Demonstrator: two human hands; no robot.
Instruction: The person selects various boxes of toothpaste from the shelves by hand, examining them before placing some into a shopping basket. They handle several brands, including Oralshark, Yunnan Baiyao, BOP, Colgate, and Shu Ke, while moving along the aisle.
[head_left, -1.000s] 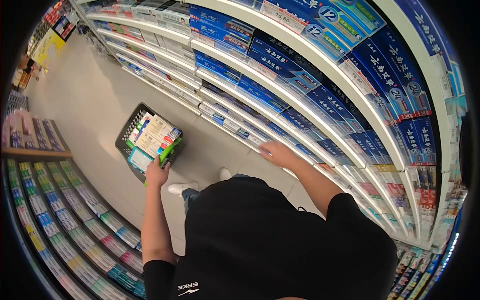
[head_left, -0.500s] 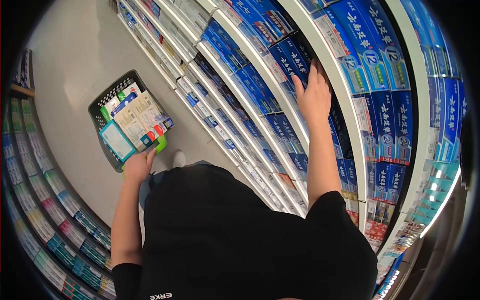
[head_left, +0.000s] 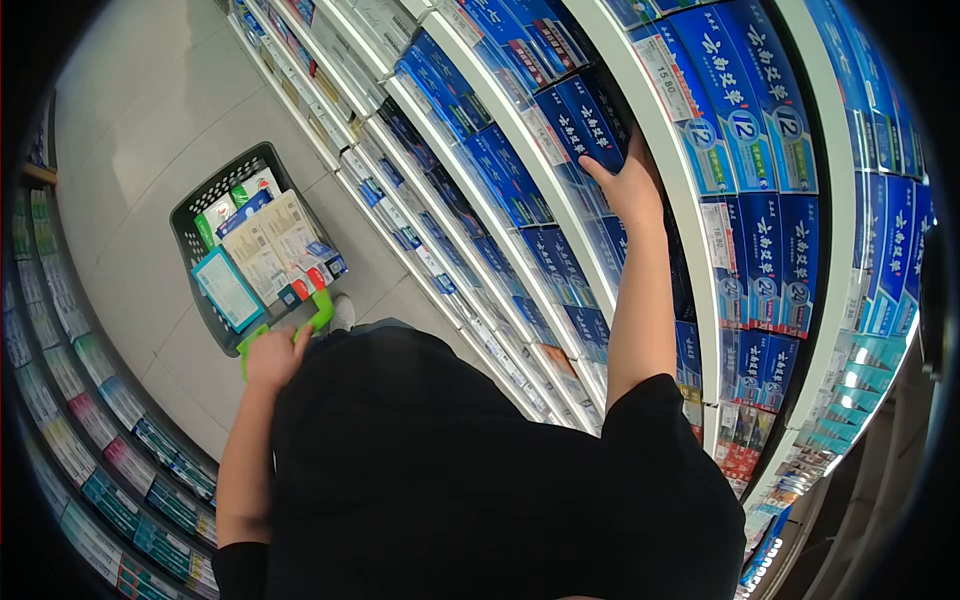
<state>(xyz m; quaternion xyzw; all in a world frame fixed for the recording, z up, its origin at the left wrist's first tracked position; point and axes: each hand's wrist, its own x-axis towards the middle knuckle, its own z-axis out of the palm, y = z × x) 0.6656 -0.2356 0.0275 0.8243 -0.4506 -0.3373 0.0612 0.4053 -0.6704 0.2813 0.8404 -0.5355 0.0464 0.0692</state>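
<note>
My left hand (head_left: 271, 358) is closed around the bright green handle (head_left: 322, 313) of a dark grey shopping basket (head_left: 195, 245). Packed inside the basket are a teal-edged box (head_left: 230, 288), beige cartons (head_left: 262, 243) and a green-and-white package (head_left: 217, 213). On the right, my right hand (head_left: 632, 190) reaches into a shelf at dark blue toothpaste boxes (head_left: 578, 122). Its thumb lies by the near end of these boxes, spread apart from the fingers. The fingertips are partly hidden in the dark gap beside the boxes.
Curved-looking white shelf edges (head_left: 690, 190) run along my right, with price tags (head_left: 662, 75) and rows of blue toothpaste boxes (head_left: 740, 100). Another stocked shelf (head_left: 110, 430) stands to my left. Between them lies a tiled floor (head_left: 130, 130), where my shoe (head_left: 343, 312) shows.
My right hand has turned and pushed its fingers deeper into the gap, its thumb now at the box ends. The basket has shifted slightly toward me with my left hand.
</note>
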